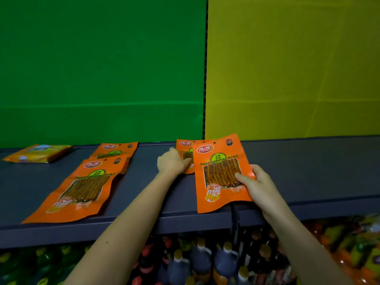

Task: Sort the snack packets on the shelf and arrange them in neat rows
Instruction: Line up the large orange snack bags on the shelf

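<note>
Several orange snack packets lie on a dark grey shelf point(308, 167). My right hand point(257, 186) grips the right edge of one orange packet point(218, 171), thumb on its clear window; its lower end hangs over the shelf's front edge. My left hand point(171, 162) rests with curled fingers on the left edge of a second orange packet point(185, 150) lying partly under the first. Further left, another orange packet point(80, 190) overlaps the one behind it point(117, 150). A yellow-orange packet point(39, 153) lies at the far left.
Green point(102, 68) and yellow point(287, 68) back panels rise behind the shelf, split by a dark upright. Below the shelf stand dark sauce bottles point(205, 262) and more colourful packets point(349, 243). The shelf's right part is bare.
</note>
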